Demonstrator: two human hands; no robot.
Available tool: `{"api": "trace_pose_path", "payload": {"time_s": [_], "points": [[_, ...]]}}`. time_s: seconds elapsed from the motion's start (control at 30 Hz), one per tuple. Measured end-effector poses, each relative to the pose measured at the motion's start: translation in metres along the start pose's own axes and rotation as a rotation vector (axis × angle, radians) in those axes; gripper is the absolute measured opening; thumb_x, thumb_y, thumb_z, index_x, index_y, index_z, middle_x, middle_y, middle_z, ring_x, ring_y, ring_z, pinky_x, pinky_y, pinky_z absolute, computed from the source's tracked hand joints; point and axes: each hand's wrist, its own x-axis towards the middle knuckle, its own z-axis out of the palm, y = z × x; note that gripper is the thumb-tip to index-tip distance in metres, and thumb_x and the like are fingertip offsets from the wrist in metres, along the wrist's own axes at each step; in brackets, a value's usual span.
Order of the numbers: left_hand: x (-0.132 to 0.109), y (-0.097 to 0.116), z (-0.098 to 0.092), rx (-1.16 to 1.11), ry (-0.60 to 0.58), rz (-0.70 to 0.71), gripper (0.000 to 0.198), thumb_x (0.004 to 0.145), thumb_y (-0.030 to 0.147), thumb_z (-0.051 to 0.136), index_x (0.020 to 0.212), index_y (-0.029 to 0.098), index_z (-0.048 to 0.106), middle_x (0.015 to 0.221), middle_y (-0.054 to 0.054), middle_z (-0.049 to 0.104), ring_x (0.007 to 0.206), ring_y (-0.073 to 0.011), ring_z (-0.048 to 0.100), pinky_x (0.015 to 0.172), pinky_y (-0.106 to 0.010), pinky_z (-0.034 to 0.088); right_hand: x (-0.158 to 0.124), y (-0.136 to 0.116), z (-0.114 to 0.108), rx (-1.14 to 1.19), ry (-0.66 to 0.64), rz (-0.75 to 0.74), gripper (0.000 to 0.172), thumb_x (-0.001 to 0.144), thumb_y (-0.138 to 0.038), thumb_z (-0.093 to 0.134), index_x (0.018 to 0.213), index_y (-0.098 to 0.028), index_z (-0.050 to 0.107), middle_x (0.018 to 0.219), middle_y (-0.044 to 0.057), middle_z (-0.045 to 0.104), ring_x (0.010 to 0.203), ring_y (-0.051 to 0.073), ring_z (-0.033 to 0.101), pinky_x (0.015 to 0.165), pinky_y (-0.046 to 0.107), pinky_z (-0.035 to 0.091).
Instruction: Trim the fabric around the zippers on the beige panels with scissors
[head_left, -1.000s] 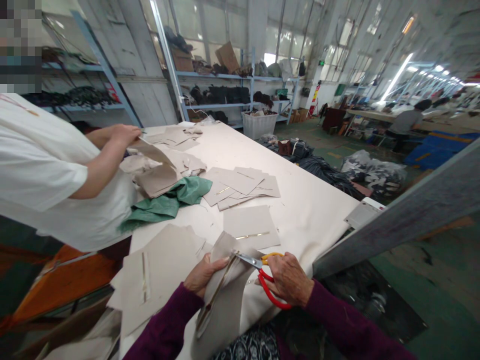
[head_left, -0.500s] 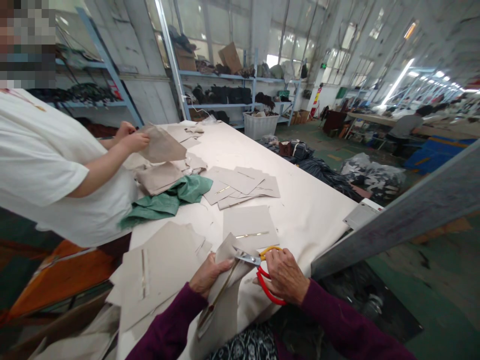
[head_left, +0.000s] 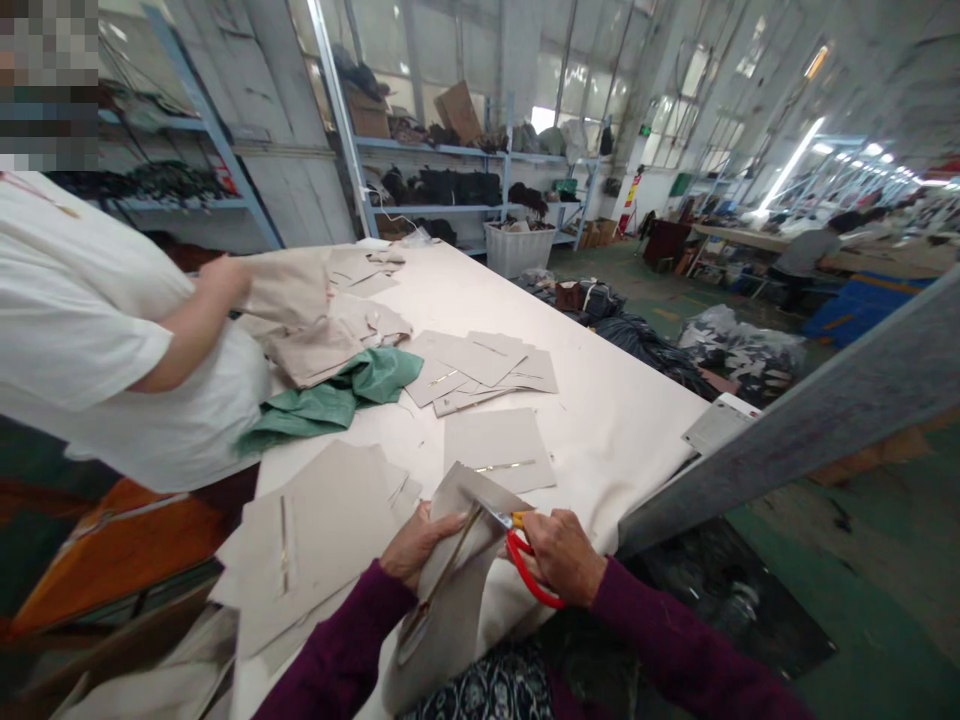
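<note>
My left hand (head_left: 414,545) pinches a beige fabric piece (head_left: 450,590) with a gold zipper running down it, held folded over the near edge of the table (head_left: 600,400). My right hand (head_left: 559,555) grips red-and-yellow-handled scissors (head_left: 517,555), whose blades sit closed at the top of the zipper. Just beyond lies a flat beige piece with a zipper (head_left: 499,450).
A stack of beige pieces (head_left: 322,530) lies to my left and more pieces (head_left: 480,365) lie mid-table beside a green cloth (head_left: 330,400). A person in a white shirt (head_left: 97,340) handles fabric at the left. Shelving stands behind; a grey beam (head_left: 810,420) slants at the right.
The scissor blades have closed on the piece and my right hand has shifted slightly left. The person at the left has lowered a lifted fabric piece toward their pile.
</note>
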Motion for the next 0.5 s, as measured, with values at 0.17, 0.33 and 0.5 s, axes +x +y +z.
{"api": "trace_pose_path", "payload": {"time_s": [0.17,0.33,0.5], "points": [[0.006,-0.005,-0.023,-0.091,0.173,-0.078,0.041,0.065,0.015,0.074,0.101,0.009,0.057,0.081,-0.011,0.068,0.064,-0.0202,0.065,0.061,-0.032,0.054,0.006,0.016,0.005,0.029,0.014,0.249,0.041,0.092,-0.049,0.039,0.087,-0.014,0.058,0.069,0.007,0.068,0.065,0.020,0.065,0.055,0.028,0.030],[0.018,0.010,-0.058,0.042,0.276,-0.083,0.034,0.067,0.018,0.071,0.097,0.008,0.057,0.073,-0.010,0.067,0.058,-0.0199,0.063,0.058,-0.033,0.054,-0.003,0.029,0.025,0.039,-0.044,0.365,0.039,0.090,-0.049,0.043,0.084,-0.015,0.061,0.068,0.010,0.069,0.065,0.024,0.066,0.054,0.028,0.029],[0.018,0.057,-0.134,0.531,0.484,-0.073,0.028,0.068,0.031,0.066,0.086,0.011,0.058,0.075,-0.011,0.067,0.065,-0.0245,0.064,0.062,-0.039,0.054,-0.024,0.039,0.048,0.064,-0.113,0.437,0.036,0.090,-0.047,0.045,0.078,-0.018,0.062,0.068,0.009,0.069,0.069,0.023,0.067,0.054,0.026,0.030]]}}
